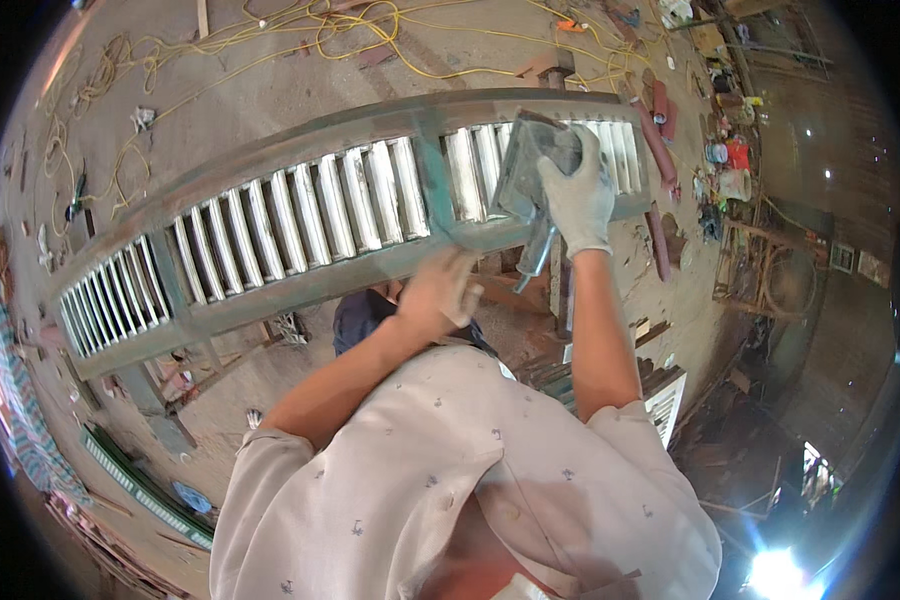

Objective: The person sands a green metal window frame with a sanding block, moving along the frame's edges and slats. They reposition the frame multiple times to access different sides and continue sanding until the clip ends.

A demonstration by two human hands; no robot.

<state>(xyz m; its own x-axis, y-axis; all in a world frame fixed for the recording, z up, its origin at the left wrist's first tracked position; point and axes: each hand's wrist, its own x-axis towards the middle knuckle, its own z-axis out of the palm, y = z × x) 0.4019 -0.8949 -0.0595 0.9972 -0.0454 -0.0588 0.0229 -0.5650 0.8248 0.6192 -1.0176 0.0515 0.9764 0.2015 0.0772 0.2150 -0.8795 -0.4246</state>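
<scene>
A: Status on our R hand (582, 200)?
B: Gloved in white, fingers clamped on the dark sander-like tool (530, 165). We have the tool over the R-end section of the louvered panel (435, 185); can't tell if it's in contact w/ the slats.
A: And our L hand (442, 292)?
B: Motion-blurred, by the panel's near rail, approx. below the post L of the tool. Can't tell if fingers are apart or together, or touching the rail.
A: Panel pos?
B: Spans L to R in front of us. Green-grey frame, pale slats, 3 sections.
A: Surroundings?
B: Yellow cable (396, 22) looped on the floor (260, 95) past the far side; reddish roll (658, 150) just off the panel's R end.
</scene>
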